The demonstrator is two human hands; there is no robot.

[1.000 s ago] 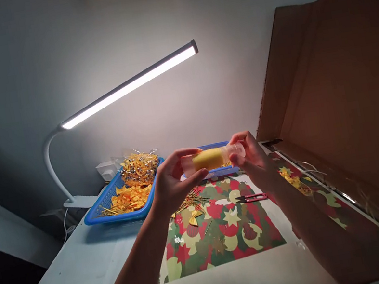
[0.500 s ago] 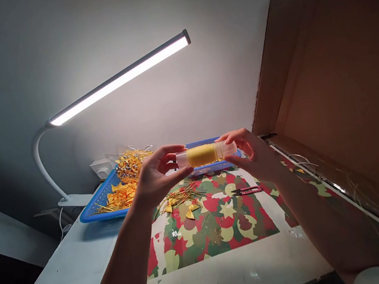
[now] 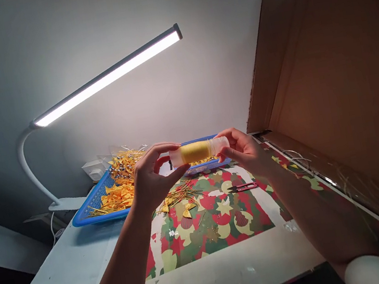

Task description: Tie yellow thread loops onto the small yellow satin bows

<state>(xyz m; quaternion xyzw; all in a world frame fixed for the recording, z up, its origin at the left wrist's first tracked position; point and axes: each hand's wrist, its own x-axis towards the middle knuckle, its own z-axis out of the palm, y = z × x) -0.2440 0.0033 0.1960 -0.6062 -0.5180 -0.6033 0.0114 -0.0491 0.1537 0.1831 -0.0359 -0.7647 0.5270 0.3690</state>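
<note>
A spool of yellow thread [image 3: 195,151] on a translucent plastic core is held level above the table, between both hands. My left hand [image 3: 154,172] pinches its left end, thumb below and fingers above. My right hand [image 3: 240,147] grips the right end between thumb and fingers. Below the spool, on a patterned red and green sheet [image 3: 222,226], lies a pile of gold twist ties [image 3: 180,195] with a yellow bow [image 3: 188,210] in front. Pink-handled thread snips [image 3: 243,187] rest to the right of the pile.
At left, a blue basket [image 3: 82,218] holds many yellow bows [image 3: 116,196]. A second blue basket [image 3: 201,168] stands behind the spool, partly hidden. A lit white lamp [image 3: 108,78] arches above. Cardboard [image 3: 335,52] walls the right side.
Everything in view has shifted slightly left as the camera turned. Both hands still hold the spool, which now seems slightly rotated, with more of its right end showing.
</note>
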